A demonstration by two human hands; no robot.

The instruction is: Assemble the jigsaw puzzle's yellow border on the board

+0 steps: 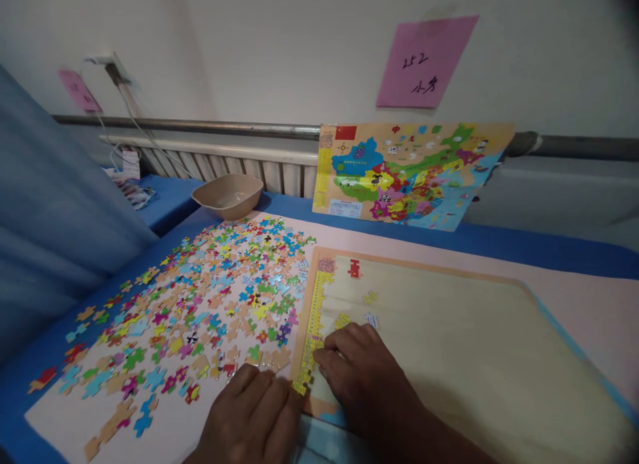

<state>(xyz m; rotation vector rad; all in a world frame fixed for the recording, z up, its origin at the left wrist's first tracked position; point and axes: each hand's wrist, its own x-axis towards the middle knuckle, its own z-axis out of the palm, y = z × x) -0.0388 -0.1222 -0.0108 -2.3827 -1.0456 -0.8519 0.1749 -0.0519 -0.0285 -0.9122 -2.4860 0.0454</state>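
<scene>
My right hand [362, 367] is over the left side of a jigsaw tray [459, 331], its fingers pinched at a yellow puzzle piece [312, 359] low in the yellow column along the tray's left border. Beside the tray's lower left corner is my left hand [254, 414], fingers curled in. Its fingertips are close to another yellow piece [299, 388]; whether they grip anything is hidden. Inside the tray, a red piece [354, 269] sits near the top, with loose yellow pieces [370, 297] and a white printed piece [371, 320] just above my right hand.
Many loose colourful puzzle pieces [200, 304] spread over pink paper [54, 417] on the left. Behind them stands a beige bowl [229, 196]. A printed map picture [409, 174] leans against the wall below a pink note [426, 63]. A blue curtain [54, 237] hangs at left.
</scene>
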